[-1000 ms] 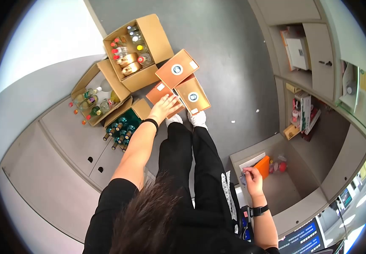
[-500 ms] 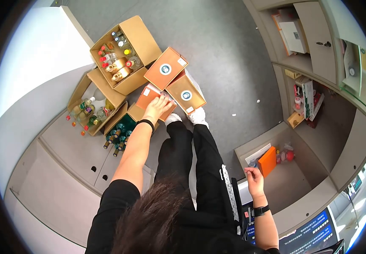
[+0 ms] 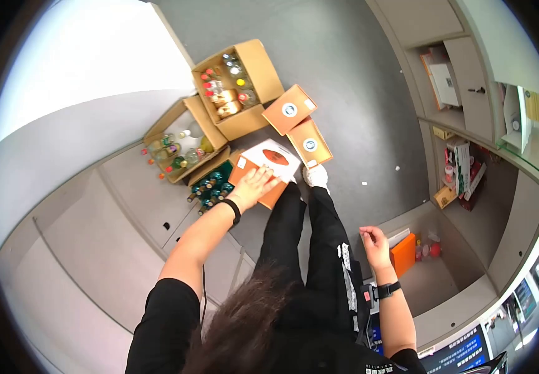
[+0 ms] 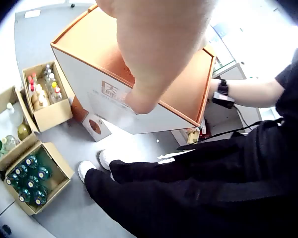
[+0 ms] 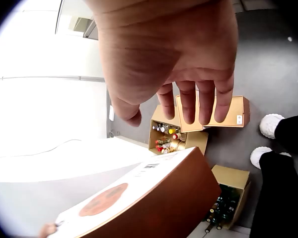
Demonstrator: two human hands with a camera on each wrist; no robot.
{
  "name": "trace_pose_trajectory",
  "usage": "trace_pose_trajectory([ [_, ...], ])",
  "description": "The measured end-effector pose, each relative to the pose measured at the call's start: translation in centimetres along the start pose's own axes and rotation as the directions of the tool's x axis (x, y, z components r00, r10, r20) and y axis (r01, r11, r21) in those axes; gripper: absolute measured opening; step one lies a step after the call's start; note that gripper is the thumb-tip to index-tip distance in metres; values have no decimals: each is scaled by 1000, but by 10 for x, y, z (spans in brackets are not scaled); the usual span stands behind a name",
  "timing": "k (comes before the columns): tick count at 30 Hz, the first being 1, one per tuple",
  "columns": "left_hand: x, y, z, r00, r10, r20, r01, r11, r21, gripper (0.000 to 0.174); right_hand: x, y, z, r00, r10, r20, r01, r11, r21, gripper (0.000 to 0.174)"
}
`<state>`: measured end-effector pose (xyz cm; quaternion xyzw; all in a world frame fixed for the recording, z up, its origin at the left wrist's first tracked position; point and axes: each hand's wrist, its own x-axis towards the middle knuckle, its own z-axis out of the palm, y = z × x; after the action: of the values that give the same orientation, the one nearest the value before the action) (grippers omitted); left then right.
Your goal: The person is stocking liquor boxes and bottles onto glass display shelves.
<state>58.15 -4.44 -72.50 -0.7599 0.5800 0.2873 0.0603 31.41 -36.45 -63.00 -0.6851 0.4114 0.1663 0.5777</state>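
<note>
My left hand point(image 3: 256, 186) grips an orange-and-white gift box point(image 3: 289, 163) from above. In the left wrist view the thumb point(image 4: 141, 101) presses the white side while the palm spans the orange top. The box is lifted above the floor; its white face with an orange oval shows in the right wrist view. My right hand point(image 3: 375, 246) is empty, off to the right near the cabinet, its fingers point(image 5: 206, 101) hanging loosely. Two more orange boxes, one point(image 3: 280, 121) overlapping the other point(image 3: 317, 137), are beyond the held one.
Cardboard cartons stand on the left: one point(image 3: 238, 128) with red-capped and gold bottles, another point(image 3: 202, 118) with clear bottles, and a third with green bottles point(image 3: 210, 190). An open cabinet point(image 3: 431, 287) on the right contains an orange folder point(image 3: 403, 254). White shoes point(image 3: 316, 177) are close to the boxes.
The left hand has raised the gift box from beside the other two boxes toward the body, turning its white face into view. The right hand stays empty at the right.
</note>
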Motion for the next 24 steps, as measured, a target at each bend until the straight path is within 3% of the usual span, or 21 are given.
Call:
trace_pose_trajectory([
  [1, -17, 6, -22, 999, -4, 50, 5, 1000, -18, 67, 5, -4, 3, 1000, 0, 29, 0, 1000, 1, 16],
  [5, -86, 31, -68, 987, 49, -155, -51, 999, -10, 69, 29, -34, 13, 974, -34, 222, 37, 999, -9, 17],
  [7, -116, 48, -100, 966, 80, -245, -57, 993, 101, 66, 45, -54, 15, 951, -52, 304, 58, 998, -10, 21],
  [9, -144, 63, -131, 920, 127, -371, -68, 983, 169, 62, 60, -70, 22, 924, -66, 377, 58, 998, 34, 26],
  [13, -235, 86, -205, 803, 237, -547, -62, 946, 318, 61, 47, -120, 56, 826, 91, 556, -107, 994, -4, 44],
  [14, -256, 92, -220, 806, 194, -559, 7, 942, 336, 61, 47, -129, 66, 770, 137, 623, -155, 988, -25, 53],
  [16, -283, 107, -245, 764, 238, -600, -70, 954, 290, 62, 38, -158, 75, 635, 206, 745, -327, 945, 17, 62],
  [17, -290, 118, -258, 769, 195, -609, -1, 953, 304, 62, 40, -159, 77, 540, 207, 816, -365, 931, 5, 67],
  [19, -294, 141, -283, 747, 232, -623, -41, 952, 305, 61, 60, -149, 79, 433, 60, 899, -285, 956, 74, 68],
  [21, -291, 171, -301, 747, 190, -637, 47, 941, 335, 62, 77, -157, 70, 407, 160, 900, -258, 965, -55, 66],
  [24, -300, 221, -313, 715, 148, -683, 177, 907, 382, 62, 61, -194, 76, 380, 112, 918, -184, 982, -44, 64],
])
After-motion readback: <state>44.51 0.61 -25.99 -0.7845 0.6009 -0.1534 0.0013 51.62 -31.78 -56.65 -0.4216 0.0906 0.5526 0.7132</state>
